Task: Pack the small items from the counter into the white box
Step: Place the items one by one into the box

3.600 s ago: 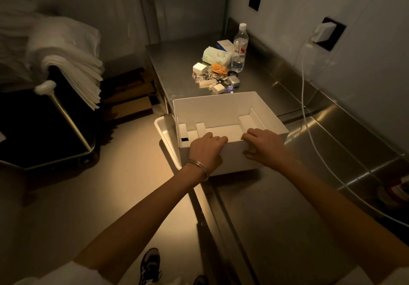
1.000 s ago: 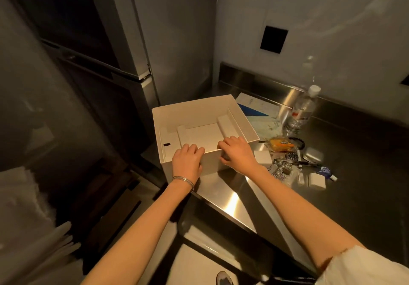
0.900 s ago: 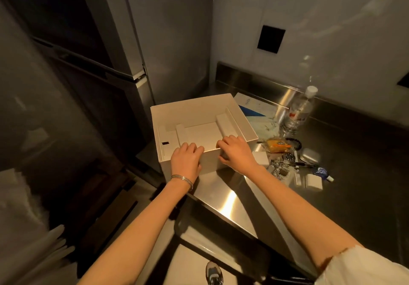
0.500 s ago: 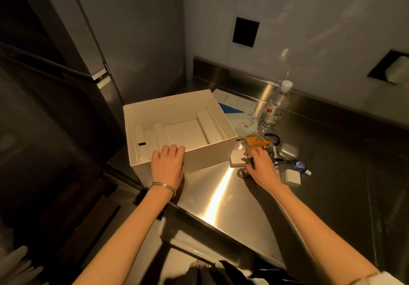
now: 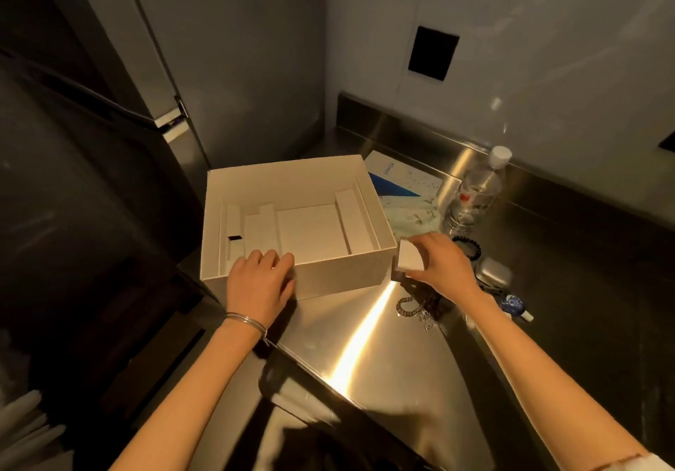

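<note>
The open white box (image 5: 339,276) sits on the steel counter, with white cardboard dividers inside. My left hand (image 5: 261,282) rests on its near wall, fingers over the rim. My right hand (image 5: 440,264) holds a small white cube (image 5: 410,260) lifted just off the counter beside the box's right corner. Below that hand lies a silver chain (image 5: 411,308). To its right are a black bead bracelet (image 5: 469,245), a grey earbud case (image 5: 493,275) and a small blue and white item (image 5: 515,305).
A clear water bottle (image 5: 475,192) stands behind the small items. A white and blue packet (image 5: 398,182) lies flat behind the box. The counter (image 5: 365,353) ends in a near left edge with a drop to the floor. A tall steel cabinet (image 5: 153,68) stands left.
My right hand left the box, reached among the small items and picked up the white cube, which now sits lifted beside the box. My left hand stayed on the box's near wall.
</note>
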Demonstrator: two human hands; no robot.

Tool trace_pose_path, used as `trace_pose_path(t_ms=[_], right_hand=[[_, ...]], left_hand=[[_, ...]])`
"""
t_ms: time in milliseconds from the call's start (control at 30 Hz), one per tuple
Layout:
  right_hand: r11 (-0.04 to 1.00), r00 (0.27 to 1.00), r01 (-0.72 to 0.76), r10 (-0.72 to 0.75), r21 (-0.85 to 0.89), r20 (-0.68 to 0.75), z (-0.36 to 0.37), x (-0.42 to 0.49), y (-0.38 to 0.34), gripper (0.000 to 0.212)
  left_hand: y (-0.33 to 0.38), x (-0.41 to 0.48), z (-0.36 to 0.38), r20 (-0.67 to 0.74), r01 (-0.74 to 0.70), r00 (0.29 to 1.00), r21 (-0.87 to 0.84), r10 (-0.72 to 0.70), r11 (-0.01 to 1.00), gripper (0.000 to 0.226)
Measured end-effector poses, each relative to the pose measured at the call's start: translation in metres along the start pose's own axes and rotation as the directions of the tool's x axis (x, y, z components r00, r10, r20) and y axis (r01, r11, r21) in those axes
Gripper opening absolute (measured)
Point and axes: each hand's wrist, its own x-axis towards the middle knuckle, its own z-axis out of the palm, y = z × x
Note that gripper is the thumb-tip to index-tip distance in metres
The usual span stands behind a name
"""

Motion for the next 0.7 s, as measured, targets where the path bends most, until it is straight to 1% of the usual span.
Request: trace_pose_path(t_ms=[67,167,233,267,333,400,467,533,633,700], right_hand=[[0.999,0.995,-0.003,0.007,0.043,-0.098,-0.030,0.008,-0.013,0.061],[0.994,0.977,0.063,-0.044,0.088,-0.210,-0.067,0.028,-0.052,0.057],[0.987,0.963,0.126,-0.096,0.104,-0.250,-0.074,0.047,-0.083,0.057],[0.980,0.960,0.166,-0.135,0.109,-0.247,-0.073,0.057,-0.099,0.058],[0.966,0.957,0.248,-0.233,0.074,-0.176,-0.058,0.080,-0.131,0.058],[0.951,0.950,0.308,-0.309,-0.023,-0.035,-0.027,0.105,-0.158,0.056],[0.946,0.945,0.314,-0.303,-0.081,0.127,0.014,0.129,-0.171,0.052],[0.964,0.945,0.255,-0.232,-0.076,0.229,0.049,0.148,-0.173,0.045],[0.974,0.947,0.214,-0.188,-0.077,0.260,0.081,0.161,-0.172,0.034],[0.974,0.952,0.218,-0.199,-0.058,0.234,0.094,0.162,-0.174,0.029]], left_hand=[[-0.008,0.001,-0.001,0.014,-0.011,1.000,-0.016,0.011,1.000,0.031],[-0.024,-0.001,-0.003,0.033,0.007,0.999,-0.047,-0.005,0.999,0.028],[-0.033,-0.005,-0.002,0.035,0.014,0.999,-0.041,-0.013,0.999,0.028],[-0.034,-0.008,-0.002,0.029,0.015,0.999,-0.032,-0.014,0.999,0.027],[-0.033,-0.011,0.000,-0.006,0.018,1.000,-0.028,-0.018,0.999,0.020],[-0.033,-0.012,0.002,-0.036,0.015,0.999,-0.032,-0.016,0.999,0.015],[-0.034,-0.012,0.003,-0.029,0.010,1.000,-0.037,-0.011,0.999,0.020],[-0.035,-0.011,0.003,-0.028,0.009,1.000,-0.051,-0.010,0.999,0.022],[-0.037,-0.009,0.000,-0.047,-0.009,0.999,-0.054,0.006,0.999,0.019],[-0.038,-0.007,-0.002,-0.042,-0.018,0.999,-0.067,0.015,0.998,0.015]])
